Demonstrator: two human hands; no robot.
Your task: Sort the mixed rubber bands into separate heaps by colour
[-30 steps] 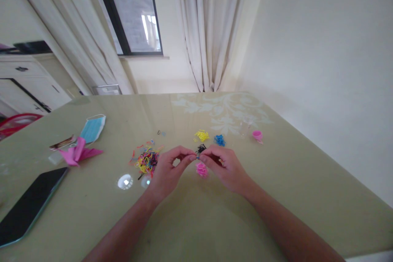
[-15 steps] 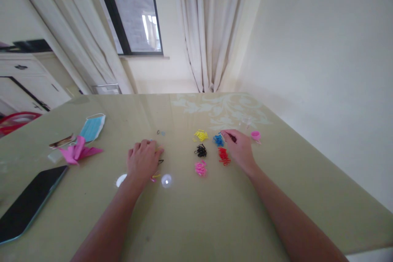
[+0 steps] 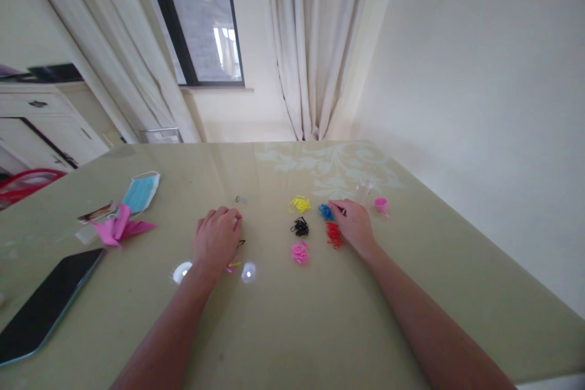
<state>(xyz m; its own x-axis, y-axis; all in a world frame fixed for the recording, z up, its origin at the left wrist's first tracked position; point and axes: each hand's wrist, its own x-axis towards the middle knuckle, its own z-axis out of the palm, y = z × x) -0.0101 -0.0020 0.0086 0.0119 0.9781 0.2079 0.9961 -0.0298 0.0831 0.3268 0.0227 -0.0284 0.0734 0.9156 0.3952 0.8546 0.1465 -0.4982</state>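
My right hand (image 3: 355, 225) pinches with thumb and forefinger at the right edge of a pile of blue rubber bands (image 3: 326, 212); whatever is between the fingertips is too small to make out. Just below it is a red pile of rubber bands (image 3: 334, 236). Left of these lie yellow bands (image 3: 300, 204), black bands (image 3: 300, 226) and pink bands (image 3: 300, 253). My left hand (image 3: 217, 239) rests on the table with curled fingers, its fingertips close together and partly hidden. A few loose bands (image 3: 234, 262) show beside its wrist, and a black band (image 3: 237, 199) lies beyond it.
A pink cup-like piece (image 3: 381, 203) and a clear container (image 3: 365, 187) stand right of the piles. On the left lie a blue face mask (image 3: 141, 192), a pink folded-paper shape (image 3: 119, 228) and a phone (image 3: 50, 304). A wall borders the glossy table (image 3: 292, 329) on the right.
My right hand has turned slightly, and the dark gap inside its fingers looks smaller. My left fingers have drawn in a little. The camera view has shifted slightly.
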